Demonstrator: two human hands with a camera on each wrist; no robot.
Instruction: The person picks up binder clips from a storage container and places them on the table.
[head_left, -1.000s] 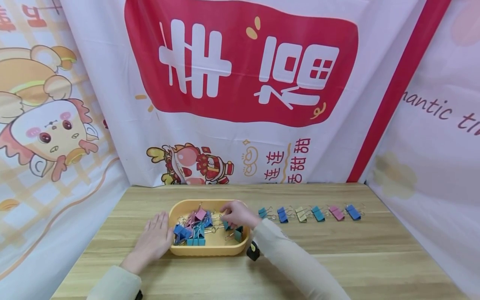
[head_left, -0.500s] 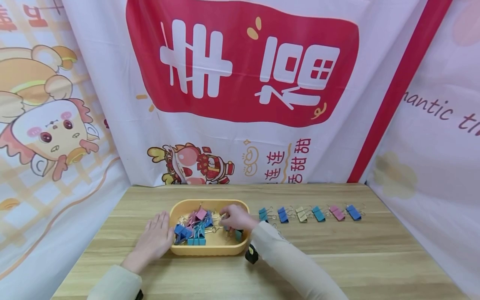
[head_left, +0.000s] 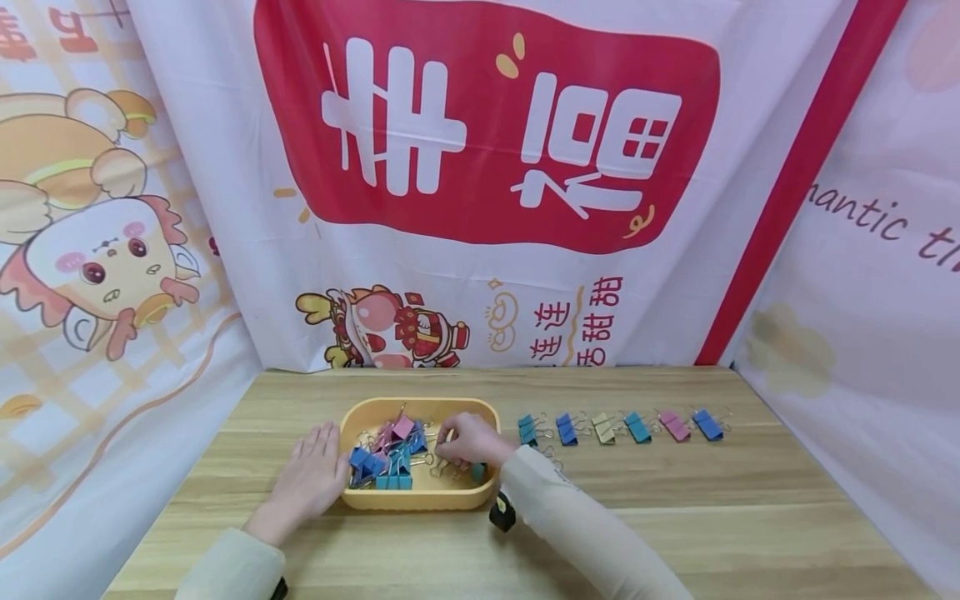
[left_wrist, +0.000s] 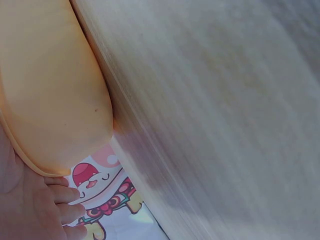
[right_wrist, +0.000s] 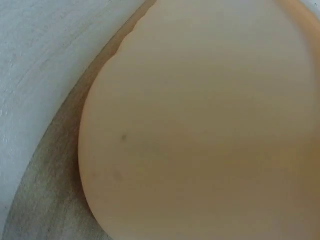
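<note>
In the head view a yellow-orange plastic tray (head_left: 420,501) holds a loose heap of binder clips (head_left: 397,468) in pink, blue and teal. My left hand (head_left: 311,475) lies with straight fingers along the tray's left side; the left wrist view shows its fingers (left_wrist: 65,210) beside the tray wall (left_wrist: 55,90). Over the tray's right half, my right hand (head_left: 472,439) reaches down and pinches a binder clip (head_left: 444,468), mostly hidden under the fingers, wire handles showing. A dark teal clip (head_left: 479,473) lies by the right wall. Only the tray wall (right_wrist: 190,125) fills the right wrist view.
Right of the tray, several binder clips stand in a row on the wooden table (head_left: 712,517), from a teal one (head_left: 528,429) to a blue one (head_left: 707,424). Wire handles (head_left: 551,456) show beside the right sleeve (head_left: 585,517). A printed cloth (head_left: 480,167) hangs behind the table.
My right hand has shifted slightly left and down inside the tray, covering the teal clip seen beneath it earlier. The left hand keeps its place against the tray.
</note>
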